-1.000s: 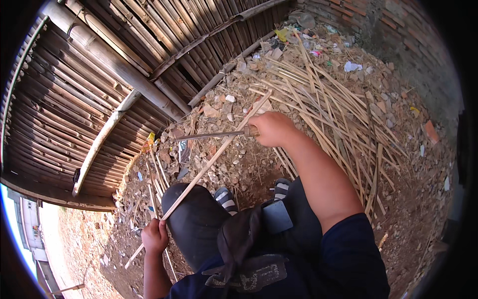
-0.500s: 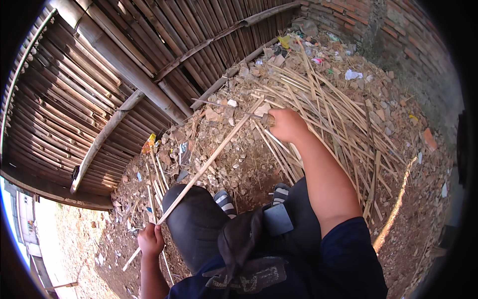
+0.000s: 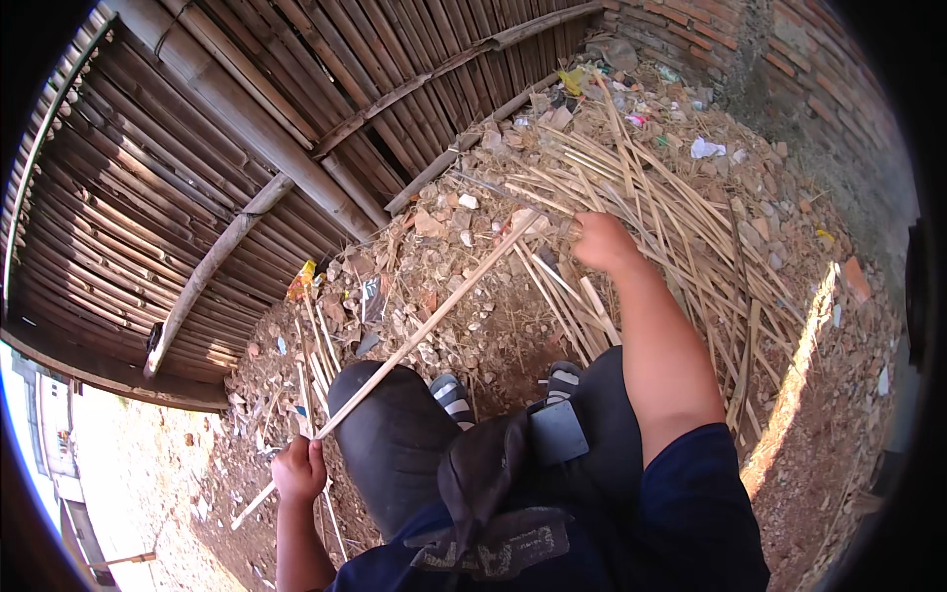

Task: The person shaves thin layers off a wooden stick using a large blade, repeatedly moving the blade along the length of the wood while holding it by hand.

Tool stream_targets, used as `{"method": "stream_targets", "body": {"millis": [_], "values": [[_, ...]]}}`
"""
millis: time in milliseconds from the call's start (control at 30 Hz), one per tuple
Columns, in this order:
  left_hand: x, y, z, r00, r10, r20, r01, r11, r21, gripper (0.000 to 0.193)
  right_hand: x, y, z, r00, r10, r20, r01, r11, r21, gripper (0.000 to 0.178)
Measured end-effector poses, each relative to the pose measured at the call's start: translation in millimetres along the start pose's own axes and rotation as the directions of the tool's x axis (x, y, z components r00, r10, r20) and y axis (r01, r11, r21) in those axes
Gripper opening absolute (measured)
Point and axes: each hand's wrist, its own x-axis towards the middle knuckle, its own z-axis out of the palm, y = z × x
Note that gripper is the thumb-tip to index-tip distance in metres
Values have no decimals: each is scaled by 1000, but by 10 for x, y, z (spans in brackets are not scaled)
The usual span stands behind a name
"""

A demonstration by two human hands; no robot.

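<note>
Along the left side, a fence of dark brown bamboo poles [image 3: 197, 178] leans across the scene, with a thick pale bamboo beam [image 3: 247, 109] running diagonally over it. Below the fence, at the near left, the left hand [image 3: 299, 471] is curled tight around the near end of a long, thin, pale bamboo strip [image 3: 434, 316]. That strip slants up and to the right, passing over the person's left knee in dark trousers [image 3: 390, 434], and its far end lies close to the right hand. Beneath it, the ground of reddish earth and broken rubble [image 3: 464, 326] is strewn with wood chips and scraps. Two grey shoes with white stripes [image 3: 454, 395] peek out between the knees.

Farther right, the right hand [image 3: 602, 242] is closed in a fist at the edge of a loose heap of pale split bamboo slats [image 3: 691, 197]; it seems to grip something there, but the pictures do not show clearly what it holds. The slats fan out across the far right ground, some lying just beside the right forearm. At the far right edge stands a red brick wall [image 3: 819, 89], with small bits of litter at its foot.
</note>
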Motion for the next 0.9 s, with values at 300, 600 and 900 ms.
{"method": "stream_targets", "body": {"millis": [300, 600, 900], "values": [[-57, 70, 135, 1000, -30, -1, 30, 997, -75, 33, -294, -621, 59, 971, -230, 64, 232, 973, -16, 43], [-96, -179, 120, 1000, 9, -1, -9, 1000, -20, 33, -1, -81, 15, 1000, 3, -3, -3, 999, 41, 39], [18, 93, 97, 1000, 15, -26, -17, 998, -66, 36, -213, -519, 1, 994, -68, 89, 70, 997, -14, 45]]}}
